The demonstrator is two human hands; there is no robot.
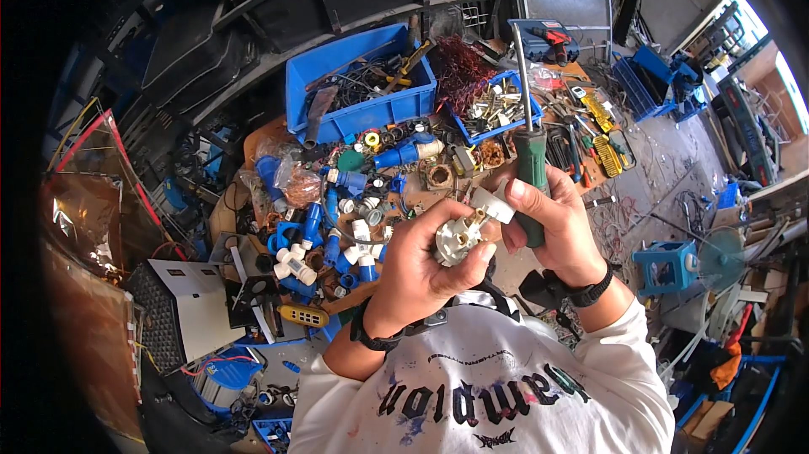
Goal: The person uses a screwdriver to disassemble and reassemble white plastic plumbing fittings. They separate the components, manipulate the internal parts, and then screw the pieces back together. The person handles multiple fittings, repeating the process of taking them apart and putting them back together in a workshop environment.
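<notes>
My left hand (413, 264) is closed around a round white plastic socket insert (458, 239) with brass-coloured metal parts on its face. My right hand (566, 222) grips a screwdriver by its green handle (531, 163), the long shaft pointing up and away from me. The same hand's thumb presses on a short white plastic sleeve (493, 205), which sits against the insert's far right side. Whether sleeve and insert are joined I cannot tell. Both hands are held close together in front of my chest, above the near side of the cluttered worktable.
Blue and white plugs and connectors (312, 231) crowd the table's left. Behind them stands a blue crate (362, 113) of cables and tools. A blue tray (497, 109) holds metal pieces beside reddish wire (463, 66). Pliers and yellow tool holders (607, 151) lie at the right.
</notes>
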